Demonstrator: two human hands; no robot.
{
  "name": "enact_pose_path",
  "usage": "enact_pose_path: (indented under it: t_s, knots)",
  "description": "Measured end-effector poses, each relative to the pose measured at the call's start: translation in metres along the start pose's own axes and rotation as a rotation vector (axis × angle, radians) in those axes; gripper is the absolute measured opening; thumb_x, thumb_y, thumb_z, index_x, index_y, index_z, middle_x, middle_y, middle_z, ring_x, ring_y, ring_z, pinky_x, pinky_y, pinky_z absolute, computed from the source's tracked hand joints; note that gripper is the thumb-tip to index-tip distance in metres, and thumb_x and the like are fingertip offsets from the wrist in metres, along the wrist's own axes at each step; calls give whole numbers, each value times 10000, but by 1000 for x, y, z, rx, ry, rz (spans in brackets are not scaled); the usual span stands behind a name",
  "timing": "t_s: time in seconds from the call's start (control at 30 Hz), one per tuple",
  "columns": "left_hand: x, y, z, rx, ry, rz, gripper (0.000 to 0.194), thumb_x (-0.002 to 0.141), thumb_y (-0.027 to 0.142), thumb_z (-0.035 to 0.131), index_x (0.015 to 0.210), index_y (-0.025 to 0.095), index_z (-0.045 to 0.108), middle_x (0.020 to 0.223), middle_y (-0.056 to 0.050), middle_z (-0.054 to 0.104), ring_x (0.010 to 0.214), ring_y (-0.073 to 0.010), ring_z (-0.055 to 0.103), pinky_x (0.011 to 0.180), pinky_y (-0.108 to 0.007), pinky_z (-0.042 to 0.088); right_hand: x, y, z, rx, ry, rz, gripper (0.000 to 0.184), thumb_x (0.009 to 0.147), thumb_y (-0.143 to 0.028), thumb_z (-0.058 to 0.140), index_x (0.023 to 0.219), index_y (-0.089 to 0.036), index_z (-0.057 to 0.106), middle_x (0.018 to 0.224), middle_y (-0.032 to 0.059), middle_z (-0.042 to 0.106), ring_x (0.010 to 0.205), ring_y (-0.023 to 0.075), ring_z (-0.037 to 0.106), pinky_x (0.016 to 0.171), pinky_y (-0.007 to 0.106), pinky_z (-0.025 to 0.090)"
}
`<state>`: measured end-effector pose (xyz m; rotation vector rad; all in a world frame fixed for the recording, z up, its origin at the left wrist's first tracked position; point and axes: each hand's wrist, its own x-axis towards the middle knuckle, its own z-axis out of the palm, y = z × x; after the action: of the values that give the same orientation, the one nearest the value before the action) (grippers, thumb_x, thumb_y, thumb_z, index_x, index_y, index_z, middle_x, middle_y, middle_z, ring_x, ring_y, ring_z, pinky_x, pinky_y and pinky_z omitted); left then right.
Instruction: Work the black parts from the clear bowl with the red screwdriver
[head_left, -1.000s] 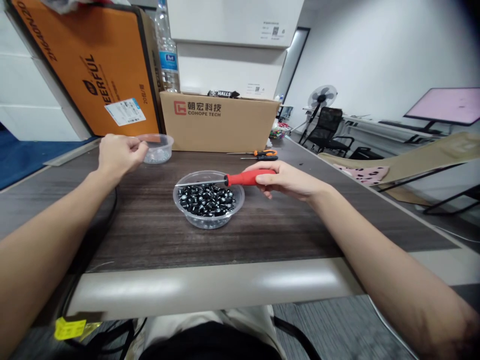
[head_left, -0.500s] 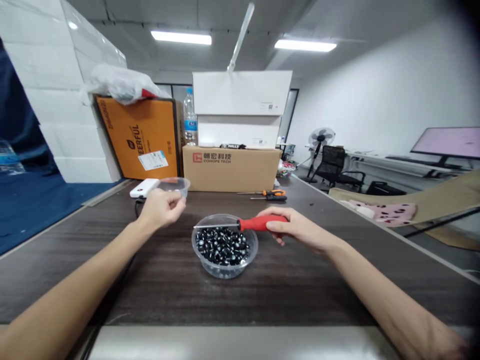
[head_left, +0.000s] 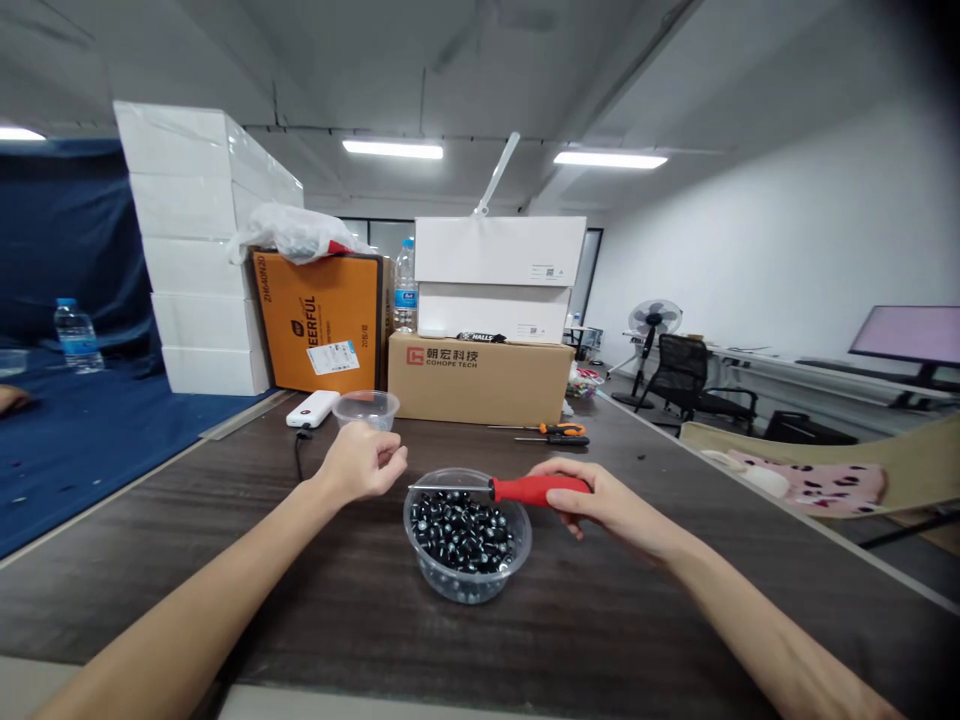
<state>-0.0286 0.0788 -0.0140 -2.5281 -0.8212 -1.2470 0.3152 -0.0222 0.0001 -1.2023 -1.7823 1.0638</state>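
My right hand point(head_left: 592, 497) grips the red handle of a screwdriver point(head_left: 525, 489). Its thin metal shaft points left, nearly level, over a clear plastic bowl point(head_left: 466, 590). Many small, shiny black round pieces point(head_left: 465, 530) fill much of that bowl; what they are cannot be made out. To the left of the screwdriver tip, my left hand point(head_left: 364, 462) is closed with thumb and fingers pinched together, apart from the tip. Whatever the pinch holds, if anything, is hidden. Just behind it stands a second clear plastic bowl point(head_left: 367, 408), its contents unclear.
Two more screwdrivers, one orange-handled point(head_left: 562, 429) and one black-handled point(head_left: 566, 441), lie near a cardboard box point(head_left: 480, 385). An orange box point(head_left: 322, 320) and a white power bank point(head_left: 312, 409) with a cable are at left. Part of a person's hand point(head_left: 11, 398) shows far left.
My head view has tilted upward, so the table sits lower in the picture. My left hand has come slightly closer to the screwdriver tip. My right hand keeps its grip over the bowl.
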Motion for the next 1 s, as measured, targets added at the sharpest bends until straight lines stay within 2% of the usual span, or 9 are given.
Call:
enact_pose_path:
  t_s: [0.37,0.53,0.8,1.0]
  knots:
    - [2,14,-2,-80,-18,7,359,818,232,461,519,195,266,442,40,295,442,-105,256,509,-300,182,-3,-2,-1,-36,8,-1,467,834,-511,734,1131,-164,634,818,7,570,623,111,521,557,254,462]
    - [2,23,-3,-130,-49,28,369,855,255,439,529,194,277,453,39,305,444,-105,267,516,-298,195,-3,-2,-1,-48,4,8,486,832,-505,738,1155,-163,619,780,1,571,620,118,533,562,257,472]
    - [-2,43,4,-172,-99,62,379,861,256,491,529,186,322,442,47,328,427,-96,271,510,-289,194,-7,-4,0,-72,13,10,466,813,-468,759,1149,-175,624,794,-5,572,619,118,538,568,258,478]
    - [-2,49,5,-175,-123,73,439,911,298,505,520,182,345,435,48,329,418,-91,273,506,-292,186,-10,-5,2,-80,13,-3,428,814,-445,765,1135,-191,641,793,-12,564,612,116,524,566,261,474]
